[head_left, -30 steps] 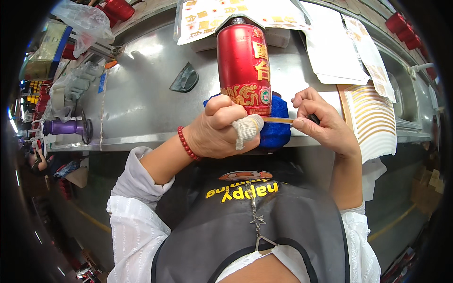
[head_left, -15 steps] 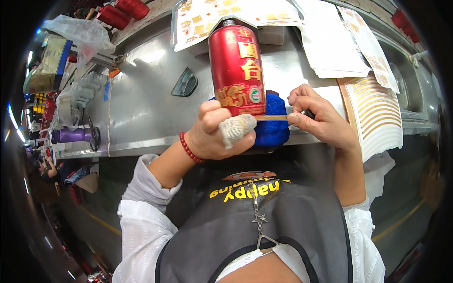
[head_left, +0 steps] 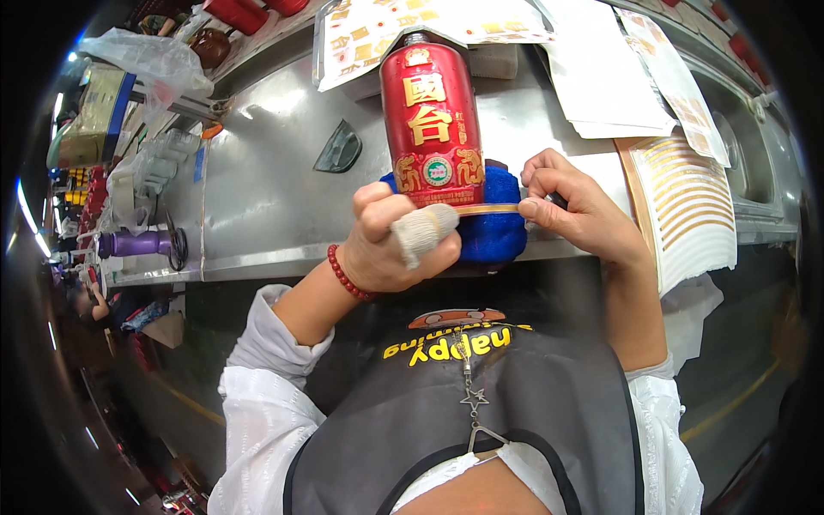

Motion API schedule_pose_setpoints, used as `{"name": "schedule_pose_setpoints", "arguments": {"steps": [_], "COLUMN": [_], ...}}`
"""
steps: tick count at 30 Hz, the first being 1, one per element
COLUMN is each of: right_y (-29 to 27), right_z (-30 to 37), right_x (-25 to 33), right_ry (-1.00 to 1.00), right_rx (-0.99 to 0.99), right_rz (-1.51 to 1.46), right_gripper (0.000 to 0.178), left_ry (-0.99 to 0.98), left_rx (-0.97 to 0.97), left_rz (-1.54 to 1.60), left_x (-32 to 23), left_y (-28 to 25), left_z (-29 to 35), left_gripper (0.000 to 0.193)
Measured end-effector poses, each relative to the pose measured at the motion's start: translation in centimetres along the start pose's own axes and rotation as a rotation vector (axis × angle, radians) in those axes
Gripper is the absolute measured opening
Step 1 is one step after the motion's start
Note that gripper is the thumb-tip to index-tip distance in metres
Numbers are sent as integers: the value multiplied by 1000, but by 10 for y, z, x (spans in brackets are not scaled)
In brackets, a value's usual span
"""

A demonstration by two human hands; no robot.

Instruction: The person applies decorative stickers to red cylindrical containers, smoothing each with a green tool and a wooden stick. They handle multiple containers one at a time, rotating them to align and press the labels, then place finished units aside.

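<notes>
A red bottle (head_left: 433, 107) with gold lettering lies on a blue cloth-covered rest (head_left: 495, 239), its base toward me and its neck pointing away. My left hand (head_left: 382, 245) is closed around the base end. A whitish cloth cover (head_left: 425, 233) on one of its digits presses at the bottle's lower rim. From there a narrow gold strip (head_left: 489, 209) runs along the base edge to my right hand (head_left: 571, 210), whose thumb and finger pinch its free end. Something dark shows within the right hand's curled fingers; its kind is hidden.
A sheet of curved gold strips (head_left: 682, 202) lies at the right, below white paper sheets (head_left: 601, 77). Behind the bottle sits a tray of printed labels (head_left: 343, 43). A dark, wedge-shaped piece (head_left: 339, 148) rests on the metal table (head_left: 266, 184). A purple cylinder (head_left: 137, 245) stands far left.
The bottle has rolled on its rest, so its large lettering has moved leftward to face up. My left hand has shifted slightly left. The right hand keeps its pinch on the strip.
</notes>
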State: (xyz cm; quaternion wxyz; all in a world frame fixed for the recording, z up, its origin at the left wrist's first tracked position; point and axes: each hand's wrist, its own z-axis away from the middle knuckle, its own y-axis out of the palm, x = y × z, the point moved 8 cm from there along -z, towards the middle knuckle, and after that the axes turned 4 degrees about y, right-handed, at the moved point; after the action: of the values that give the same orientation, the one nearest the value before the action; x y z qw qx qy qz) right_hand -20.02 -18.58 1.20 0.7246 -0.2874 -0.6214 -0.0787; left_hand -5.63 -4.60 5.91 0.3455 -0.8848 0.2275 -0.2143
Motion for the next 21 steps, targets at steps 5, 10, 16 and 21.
{"name": "schedule_pose_setpoints", "arguments": {"steps": [5,10,16,21], "right_y": [-1,1,2,5], "right_z": [0,-5,-6,-7], "right_x": [0,3,-2,2], "right_ry": [11,-74,9,-67], "right_rx": [-2,-24,-7,-29], "right_rz": [-2,64,15,30], "right_gripper": [32,33,32,33], "left_ry": [121,26,25,48], "left_rx": [36,-12,22,35], "left_rz": [6,-57,46,-10], "left_x": [-2,-3,-1,-2], "left_y": [6,-2,11,-3], "left_z": [-12,2,-7,-2], "left_gripper": [27,25,28,27]}}
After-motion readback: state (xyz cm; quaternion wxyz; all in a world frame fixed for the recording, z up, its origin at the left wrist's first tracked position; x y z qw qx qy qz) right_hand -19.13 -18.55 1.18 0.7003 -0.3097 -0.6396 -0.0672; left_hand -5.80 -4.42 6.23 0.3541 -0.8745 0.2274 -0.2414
